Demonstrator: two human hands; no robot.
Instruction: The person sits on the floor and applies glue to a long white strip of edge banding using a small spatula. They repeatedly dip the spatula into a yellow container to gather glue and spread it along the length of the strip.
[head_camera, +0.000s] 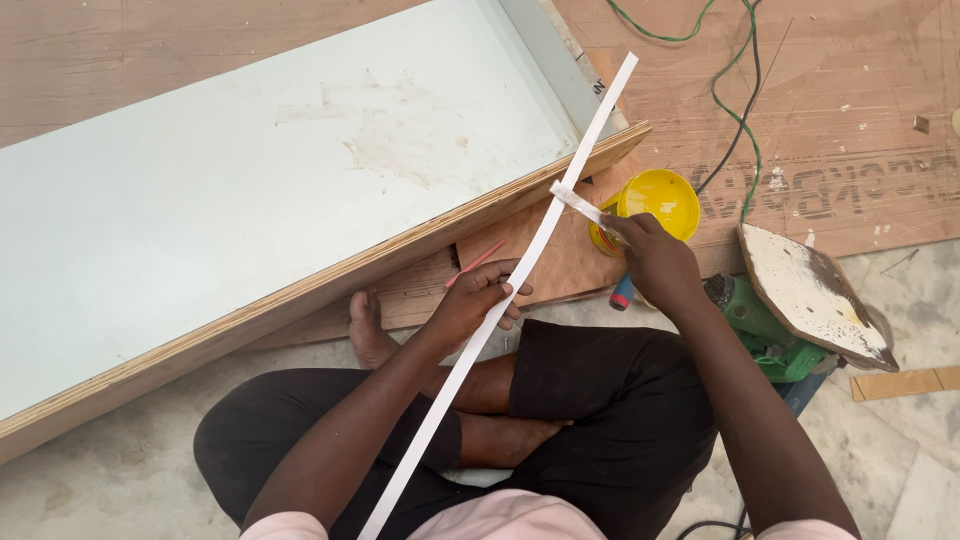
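Observation:
A long white edge-banding strip (455, 380) runs diagonally from my lap up to the top right. My left hand (478, 300) grips it near its middle. My right hand (655, 258) holds a small flat white applicator (578, 203) whose tip lies against the strip. Just behind my right hand stands an open yellow tin of glue (660, 200). A large white laminated plywood board (250, 200) lies tilted in front of me, with its bare wooden edge facing me.
A red pencil (476, 264) lies on a wood scrap by the board. A green power tool (770, 330) with a worn sanding pad (810, 290) sits at the right. Green and black cables (735, 110) cross the plywood sheet behind. My legs are crossed on the stone floor.

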